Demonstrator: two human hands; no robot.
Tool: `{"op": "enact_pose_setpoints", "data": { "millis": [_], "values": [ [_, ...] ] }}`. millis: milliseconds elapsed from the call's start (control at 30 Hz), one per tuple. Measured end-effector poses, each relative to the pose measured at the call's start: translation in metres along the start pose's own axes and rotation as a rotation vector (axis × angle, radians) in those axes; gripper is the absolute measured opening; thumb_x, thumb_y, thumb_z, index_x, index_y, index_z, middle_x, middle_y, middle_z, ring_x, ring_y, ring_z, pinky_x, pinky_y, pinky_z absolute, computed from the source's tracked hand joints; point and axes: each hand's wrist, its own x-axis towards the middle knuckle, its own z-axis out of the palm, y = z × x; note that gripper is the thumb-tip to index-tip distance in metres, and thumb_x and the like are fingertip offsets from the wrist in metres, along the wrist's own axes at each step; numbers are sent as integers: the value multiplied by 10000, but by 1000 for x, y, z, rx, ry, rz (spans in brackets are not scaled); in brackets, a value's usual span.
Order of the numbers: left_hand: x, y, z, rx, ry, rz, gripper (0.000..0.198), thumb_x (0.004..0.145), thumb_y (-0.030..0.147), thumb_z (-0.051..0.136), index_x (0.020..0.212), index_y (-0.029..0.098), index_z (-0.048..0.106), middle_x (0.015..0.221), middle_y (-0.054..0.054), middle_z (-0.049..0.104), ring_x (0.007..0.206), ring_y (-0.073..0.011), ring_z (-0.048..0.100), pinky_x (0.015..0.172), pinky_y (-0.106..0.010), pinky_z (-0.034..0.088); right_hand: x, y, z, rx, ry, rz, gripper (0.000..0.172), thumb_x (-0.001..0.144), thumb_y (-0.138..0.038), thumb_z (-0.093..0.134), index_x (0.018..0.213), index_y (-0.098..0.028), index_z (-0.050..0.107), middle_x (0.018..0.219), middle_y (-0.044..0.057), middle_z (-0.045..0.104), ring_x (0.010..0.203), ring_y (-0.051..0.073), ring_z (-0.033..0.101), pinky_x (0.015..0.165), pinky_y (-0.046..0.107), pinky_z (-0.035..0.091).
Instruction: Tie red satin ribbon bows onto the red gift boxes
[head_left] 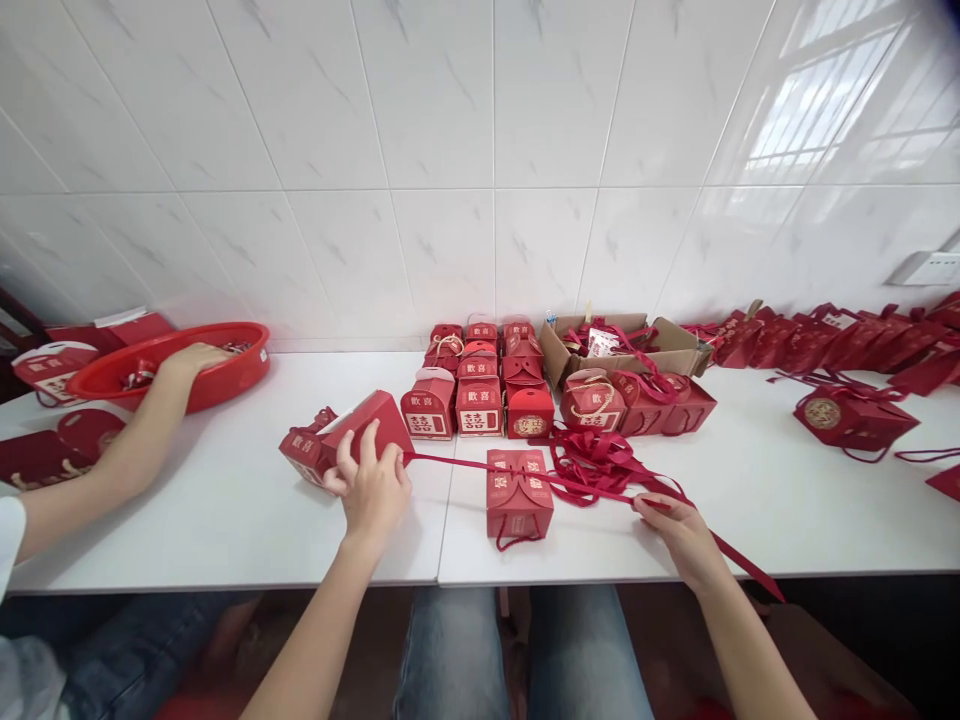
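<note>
My left hand [373, 485] has its bent fingers against a tilted red gift box [386, 415] on the table's left half. A thin red ribbon [457, 461] stretches from beside that hand to my right hand [679, 530]. Whether my left fingers also grip the ribbon, I cannot tell. My right thumb and fingers pinch it, and a loose tail hangs past the front edge. Beneath the ribbon stands a closed red box [519, 505] with a cord handle. A heap of red ribbon [600, 462] lies just behind and right of it.
Several red boxes [480, 408] stand in rows at the back. An open cardboard box [555, 355] holds ribbons. More red boxes [855, 415] are at right. At left, a co-worker's hand [196, 360] reaches into a red basin [232, 380]. The white table [247, 500] meets a tiled wall.
</note>
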Motion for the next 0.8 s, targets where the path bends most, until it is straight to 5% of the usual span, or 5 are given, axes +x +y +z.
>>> {"op": "enact_pose_setpoints", "data": {
  "millis": [233, 400, 533, 633, 800],
  "values": [
    [3, 10, -8, -11, -7, 14, 209, 808, 155, 464, 803, 193, 669, 1538, -96, 265, 1406, -430, 97, 943, -665, 238, 0, -23, 5, -276, -47, -84, 320, 677, -491, 701, 837, -218, 661, 917, 83, 694, 907, 297, 639, 772, 408, 514],
    [3, 30, -20, -215, 9, 132, 469, 813, 161, 449, 1275, 178, 530, 1537, -133, 258, 1428, -406, 37, 1063, -650, 135, 2, -48, 29, -423, -58, -454, 501, 742, -426, 669, 1173, -204, 541, 1268, 129, 561, 1208, 294, 498, 1043, 469, 373],
    [5, 54, -2, -641, -336, 354, 474, 891, 245, 363, 1361, 196, 408, 1393, -126, 483, 1315, -271, 402, 1073, -461, 319, 1, -64, 71, -429, -344, -503, 510, 829, -419, 594, 1285, -236, 454, 1330, 106, 512, 1241, 249, 476, 1044, 432, 390],
    [5, 61, 21, -790, -579, 171, 445, 925, 359, 295, 1311, 189, 435, 1138, -119, 633, 1005, -234, 610, 889, -392, 460, 1, -64, 92, -444, -499, -467, 506, 820, -400, 607, 1265, -237, 430, 1217, 98, 554, 1033, 213, 583, 900, 388, 492],
    [20, 42, 31, -772, -896, 42, 365, 854, 360, 363, 1076, 173, 585, 725, -25, 615, 679, -189, 586, 680, -307, 453, 4, -73, 81, -446, -671, -469, 239, 796, -394, 638, 924, -206, 563, 928, 36, 577, 719, 138, 560, 666, 283, 492]
  ]
}}
